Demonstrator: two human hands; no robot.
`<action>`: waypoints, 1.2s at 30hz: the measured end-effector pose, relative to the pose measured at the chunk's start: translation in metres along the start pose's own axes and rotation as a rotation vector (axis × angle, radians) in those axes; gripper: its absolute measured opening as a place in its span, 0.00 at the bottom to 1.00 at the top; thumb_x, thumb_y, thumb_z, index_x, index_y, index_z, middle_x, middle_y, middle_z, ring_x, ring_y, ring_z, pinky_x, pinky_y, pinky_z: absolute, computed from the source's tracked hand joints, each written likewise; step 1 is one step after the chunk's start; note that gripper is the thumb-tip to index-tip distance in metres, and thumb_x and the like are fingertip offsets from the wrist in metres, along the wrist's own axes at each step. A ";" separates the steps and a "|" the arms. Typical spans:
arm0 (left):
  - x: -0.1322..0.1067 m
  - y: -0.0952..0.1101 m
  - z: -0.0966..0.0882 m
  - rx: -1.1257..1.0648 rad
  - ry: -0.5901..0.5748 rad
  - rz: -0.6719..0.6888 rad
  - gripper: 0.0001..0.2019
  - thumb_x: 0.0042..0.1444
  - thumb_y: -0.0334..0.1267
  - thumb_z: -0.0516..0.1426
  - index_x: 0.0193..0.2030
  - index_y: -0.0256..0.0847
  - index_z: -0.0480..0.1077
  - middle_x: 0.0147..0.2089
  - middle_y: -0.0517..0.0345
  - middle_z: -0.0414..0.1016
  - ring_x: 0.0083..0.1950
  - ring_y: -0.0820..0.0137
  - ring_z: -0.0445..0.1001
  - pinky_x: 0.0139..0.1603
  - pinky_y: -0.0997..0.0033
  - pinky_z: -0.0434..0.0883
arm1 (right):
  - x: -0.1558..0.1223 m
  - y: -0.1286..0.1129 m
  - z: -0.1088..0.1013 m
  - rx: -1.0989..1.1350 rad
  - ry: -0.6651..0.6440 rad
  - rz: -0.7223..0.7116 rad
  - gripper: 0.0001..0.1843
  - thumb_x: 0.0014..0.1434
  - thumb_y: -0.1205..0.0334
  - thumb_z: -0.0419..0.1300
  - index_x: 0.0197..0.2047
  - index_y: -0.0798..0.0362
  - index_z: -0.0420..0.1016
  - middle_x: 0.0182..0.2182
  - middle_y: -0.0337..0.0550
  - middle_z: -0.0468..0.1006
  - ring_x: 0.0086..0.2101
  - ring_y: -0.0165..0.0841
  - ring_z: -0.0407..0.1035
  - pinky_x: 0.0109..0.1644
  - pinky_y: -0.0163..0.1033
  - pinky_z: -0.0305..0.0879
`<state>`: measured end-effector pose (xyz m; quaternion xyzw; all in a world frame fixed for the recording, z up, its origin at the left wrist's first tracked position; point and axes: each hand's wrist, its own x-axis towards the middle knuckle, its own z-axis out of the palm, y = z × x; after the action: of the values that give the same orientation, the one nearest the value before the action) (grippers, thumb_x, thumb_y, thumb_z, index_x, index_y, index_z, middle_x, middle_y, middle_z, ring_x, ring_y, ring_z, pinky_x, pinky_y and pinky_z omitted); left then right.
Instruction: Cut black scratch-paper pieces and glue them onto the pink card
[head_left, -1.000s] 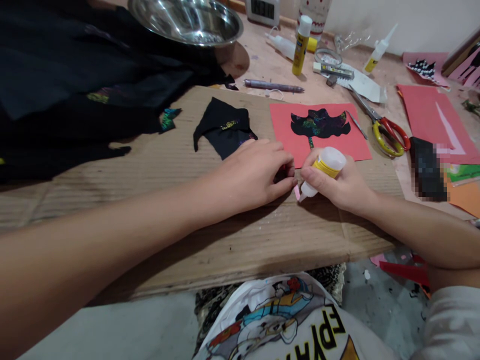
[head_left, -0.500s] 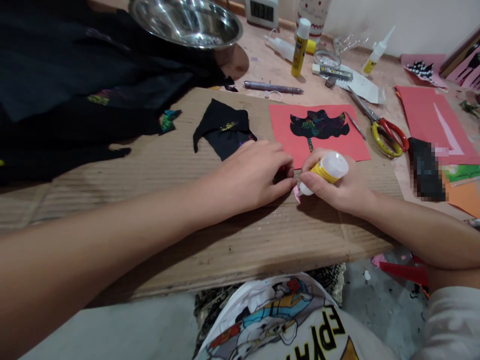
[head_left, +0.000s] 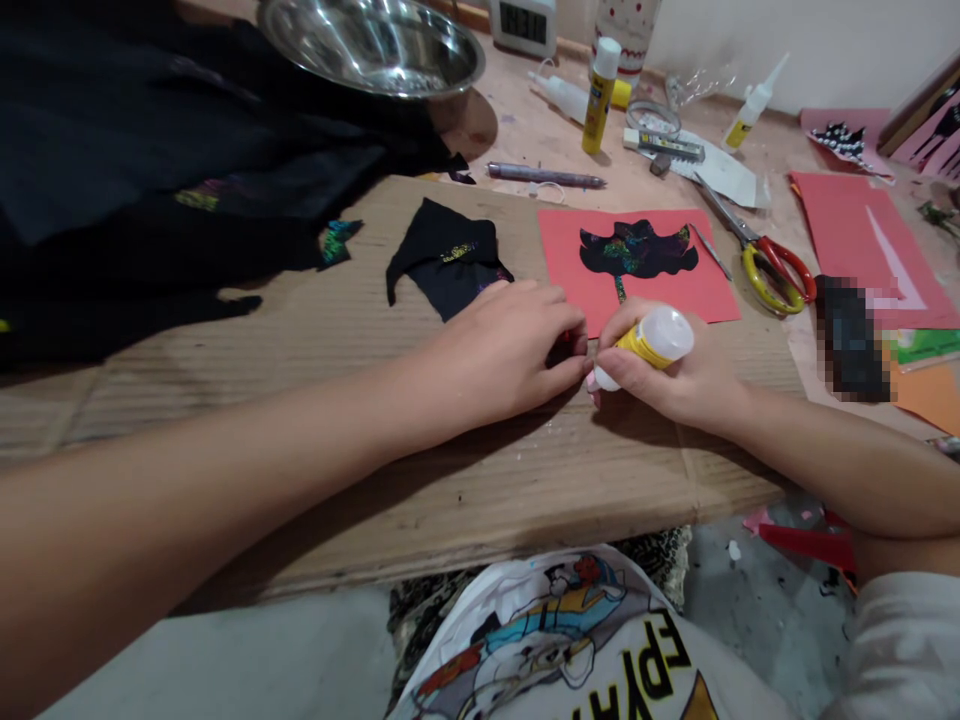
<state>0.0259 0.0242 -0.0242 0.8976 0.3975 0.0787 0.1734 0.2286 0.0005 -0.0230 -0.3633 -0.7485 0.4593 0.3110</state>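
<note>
Inside the cardboard's near edge (head_left: pixel 525 532), right grip (head_left: pixel 686 372) wraps glue bottle (head_left: pixel 656 340); left grip (head_left: pixel 517 340) pinches pink strip (head_left: pixel 592 384).

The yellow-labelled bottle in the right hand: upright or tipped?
Tipped: the right hand holds the bottle slanted, its broad base raised and narrower end low, near the pink strip.

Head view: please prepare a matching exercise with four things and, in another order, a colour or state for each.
1. Bowl
2. Right hand
3. Scissors
4. Glue stick

A. upright, yellow and white
B. red-and-yellow-handled
C. shiny metal
D. gripping a bottle

Right pairs: 1-C, 2-D, 3-B, 4-A.
</note>
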 end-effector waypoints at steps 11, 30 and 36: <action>0.000 -0.001 0.001 -0.001 0.001 0.004 0.12 0.64 0.45 0.55 0.40 0.41 0.76 0.41 0.49 0.77 0.46 0.55 0.75 0.45 0.59 0.67 | 0.001 0.000 -0.001 -0.031 0.017 -0.019 0.14 0.68 0.47 0.62 0.37 0.46 0.68 0.25 0.35 0.78 0.28 0.33 0.76 0.34 0.39 0.73; 0.000 0.001 -0.001 0.008 -0.009 -0.021 0.11 0.63 0.45 0.56 0.40 0.41 0.77 0.40 0.49 0.77 0.46 0.54 0.75 0.45 0.58 0.68 | 0.001 -0.005 -0.004 -0.099 0.002 -0.041 0.11 0.66 0.53 0.62 0.35 0.47 0.67 0.27 0.35 0.77 0.28 0.31 0.72 0.32 0.37 0.68; 0.000 0.000 0.000 -0.021 0.006 -0.006 0.10 0.63 0.44 0.56 0.39 0.42 0.76 0.40 0.50 0.78 0.44 0.57 0.74 0.45 0.60 0.67 | -0.001 -0.008 -0.004 -0.147 -0.057 -0.064 0.11 0.65 0.54 0.62 0.35 0.49 0.67 0.26 0.36 0.76 0.26 0.30 0.69 0.32 0.36 0.67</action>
<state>0.0256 0.0243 -0.0244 0.8943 0.3998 0.0849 0.1820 0.2303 -0.0008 -0.0145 -0.3480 -0.8000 0.4031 0.2765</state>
